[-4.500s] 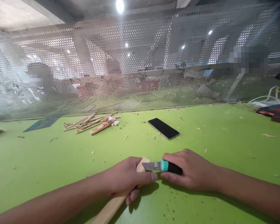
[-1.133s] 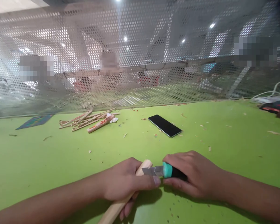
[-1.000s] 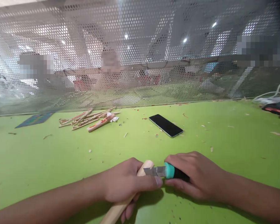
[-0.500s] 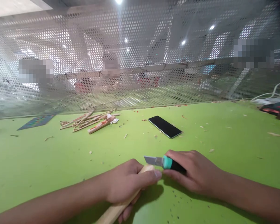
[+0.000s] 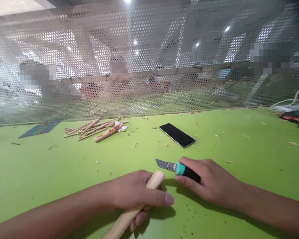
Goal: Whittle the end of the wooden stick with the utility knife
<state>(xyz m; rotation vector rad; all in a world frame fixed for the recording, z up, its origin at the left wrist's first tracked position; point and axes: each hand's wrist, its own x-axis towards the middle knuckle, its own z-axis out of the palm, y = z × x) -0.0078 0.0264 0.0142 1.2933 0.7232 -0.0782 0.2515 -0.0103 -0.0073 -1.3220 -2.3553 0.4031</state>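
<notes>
My left hand (image 5: 139,192) is wrapped round a pale wooden stick (image 5: 124,219), its cut end poking out past the thumb and its lower part running out of view at the bottom. In my right hand (image 5: 206,179) is a carving knife (image 5: 180,168) with a black and teal handle. Its short angled blade points left, just above and apart from the stick's end. Part of the handle is hidden by the fingers.
Beyond my hands a black phone (image 5: 177,135) lies on the green table (image 5: 64,172). A pile of thin sticks (image 5: 94,128) and a patterned card (image 5: 39,129) are to its left. Wood shavings are scattered about. A perforated metal screen (image 5: 139,86) borders the back; cables (image 5: 292,101) sit at right.
The knife has lifted slightly away from the stick, its blade tipping upward. My left thumb has dropped lower along the stick, so more of the stick's end shows.
</notes>
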